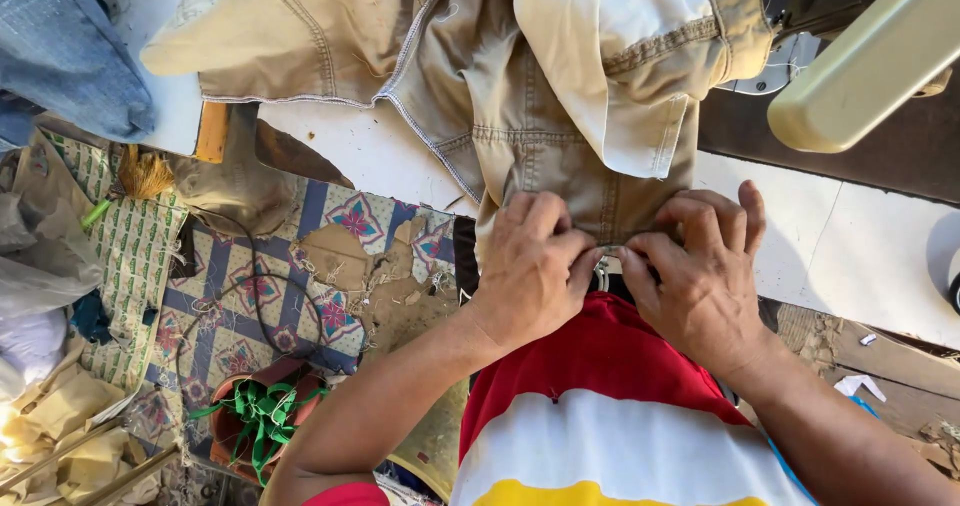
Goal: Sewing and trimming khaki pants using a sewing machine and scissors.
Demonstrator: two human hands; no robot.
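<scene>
At the white table (860,256) edge: both hands pinch khaki trousers (520,96).
Left hand (530,266) and right hand (700,271) fingers closed on the near hem; garment's long axis runs away from the person, toward the sewing machine (870,61).

Both hands pinch the near edge of a tan garment (520,96) spread over a white table (850,246). The left hand (532,266) and right hand (700,271) sit side by side, fingertips meeting on the fabric's hem. At 2 o'clock from them lies a cream machine arm (870,61). At 10 o'clock, blue denim (60,56). At 8 o'clock, a patterned floor mat (250,286) and a pot with green cord (262,421).
</scene>
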